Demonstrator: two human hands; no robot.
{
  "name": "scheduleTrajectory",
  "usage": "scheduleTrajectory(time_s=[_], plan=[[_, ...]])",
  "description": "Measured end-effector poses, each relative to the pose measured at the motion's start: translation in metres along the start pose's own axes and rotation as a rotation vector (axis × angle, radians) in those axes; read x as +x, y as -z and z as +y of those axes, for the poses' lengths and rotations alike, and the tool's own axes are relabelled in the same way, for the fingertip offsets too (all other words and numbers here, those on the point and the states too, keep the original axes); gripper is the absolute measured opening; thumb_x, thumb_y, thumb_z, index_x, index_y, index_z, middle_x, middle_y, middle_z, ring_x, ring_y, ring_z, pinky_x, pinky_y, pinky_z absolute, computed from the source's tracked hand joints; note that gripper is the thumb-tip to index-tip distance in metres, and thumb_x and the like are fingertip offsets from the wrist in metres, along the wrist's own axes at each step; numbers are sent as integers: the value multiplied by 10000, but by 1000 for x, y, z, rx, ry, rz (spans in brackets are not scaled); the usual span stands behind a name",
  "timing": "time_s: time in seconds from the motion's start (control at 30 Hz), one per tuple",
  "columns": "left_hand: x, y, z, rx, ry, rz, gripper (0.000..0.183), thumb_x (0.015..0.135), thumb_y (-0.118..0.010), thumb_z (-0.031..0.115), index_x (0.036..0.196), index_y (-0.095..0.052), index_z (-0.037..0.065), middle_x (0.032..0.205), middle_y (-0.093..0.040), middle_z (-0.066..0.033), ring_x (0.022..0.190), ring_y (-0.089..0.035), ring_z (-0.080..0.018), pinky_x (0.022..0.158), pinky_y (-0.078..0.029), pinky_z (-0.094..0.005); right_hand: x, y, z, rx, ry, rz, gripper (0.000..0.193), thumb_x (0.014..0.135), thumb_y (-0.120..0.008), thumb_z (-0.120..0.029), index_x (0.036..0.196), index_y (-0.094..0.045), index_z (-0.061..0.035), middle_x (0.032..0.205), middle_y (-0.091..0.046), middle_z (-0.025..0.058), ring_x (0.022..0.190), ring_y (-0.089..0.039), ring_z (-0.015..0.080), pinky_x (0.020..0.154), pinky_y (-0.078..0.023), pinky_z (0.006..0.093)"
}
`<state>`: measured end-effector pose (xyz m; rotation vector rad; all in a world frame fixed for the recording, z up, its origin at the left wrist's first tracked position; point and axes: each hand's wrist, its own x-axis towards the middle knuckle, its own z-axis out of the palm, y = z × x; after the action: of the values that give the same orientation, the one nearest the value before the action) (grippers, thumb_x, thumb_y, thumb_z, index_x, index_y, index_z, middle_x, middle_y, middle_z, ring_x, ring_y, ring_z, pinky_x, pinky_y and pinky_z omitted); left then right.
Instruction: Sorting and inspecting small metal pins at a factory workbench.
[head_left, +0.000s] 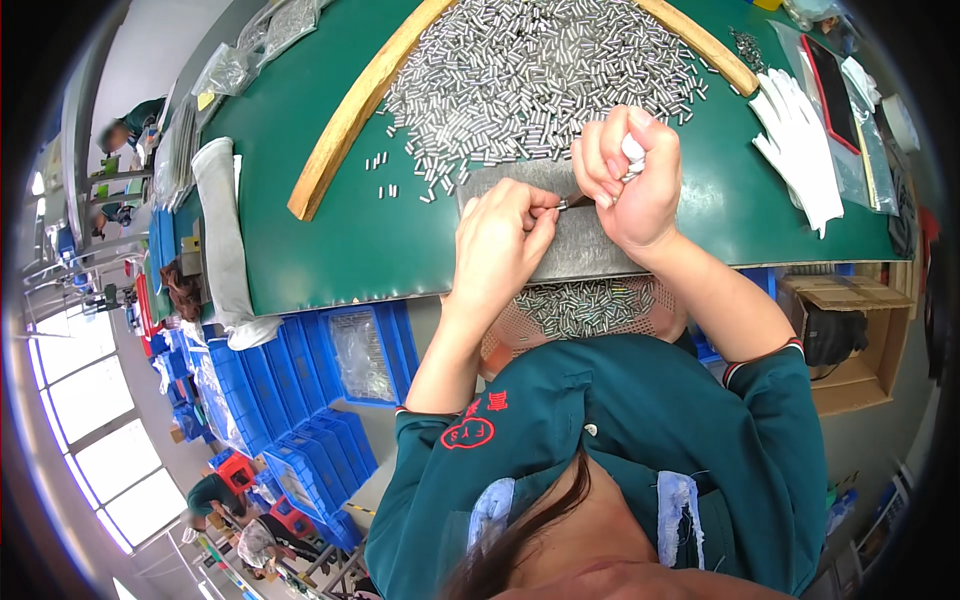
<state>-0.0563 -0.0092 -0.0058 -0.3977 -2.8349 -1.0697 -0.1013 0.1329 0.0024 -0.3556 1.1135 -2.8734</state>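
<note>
My left hand pinches a small shiny metal pin between thumb and fingertips, over a grey metal plate at the table's front edge. Closed in a fist, my right hand grips a tool whose white-wrapped handle shows above the fingers. Its thin dark end points left and meets the pin or lies very close to it; my fingers partly hide it. A large heap of similar metal pins spreads beyond the plate. Below the table edge, a pink perforated basket holds many more pins.
Wooden strips flank the heap on the green table. White gloves and a red-edged phone lie at right; a grey sleeve hangs over the left edge. Blue crates and a cardboard box stand below.
</note>
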Motion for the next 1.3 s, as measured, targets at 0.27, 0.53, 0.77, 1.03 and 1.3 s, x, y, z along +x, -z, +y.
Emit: scheduleTrajectory(time_s=[0.27,0.53,0.77,1.03,1.3], plan=[[-1,-1,0,13,-15,2,87,721,-646,76,775,-581,57,688,-540,-28,605,-521,-164,601,-399,-307,-10,0,5,-65,23,-52,390,888,-320,-234,548,-361,-47,461,-367,35,392,-303,82,369,-249,226],[-8,4,5,23,-27,10,81,716,-628,84,775,-576,62,694,-540,-40,630,-526,-188,620,-402,-311,-4,-2,0,-157,12,-20,385,881,-335,-250,555,-366,-49,472,-382,37,397,-311,82,364,-247,228],[6,29,12,32,-123,-153,109,737,-631,104,838,-621,63,738,-556,-67,665,-555,-209,620,-442,-313,4,0,-5,39,-18,117,380,884,-319,-279,568,-341,-71,452,-306,19,383,-272,94,362,-250,228],[42,13,-9,323,-126,33,134,730,-631,112,860,-604,91,772,-546,-74,741,-558,-251,675,-440,-355,3,-2,-5,15,-59,91,364,884,-313,-256,573,-339,-69,456,-319,27,388,-283,95,367,-264,232],[7,12,3,213,-116,-22,106,732,-640,112,815,-587,71,750,-541,-44,688,-555,-214,650,-431,-321,1,0,-1,0,-47,19,374,892,-328,-246,575,-364,-51,464,-336,32,386,-289,94,366,-276,229]])
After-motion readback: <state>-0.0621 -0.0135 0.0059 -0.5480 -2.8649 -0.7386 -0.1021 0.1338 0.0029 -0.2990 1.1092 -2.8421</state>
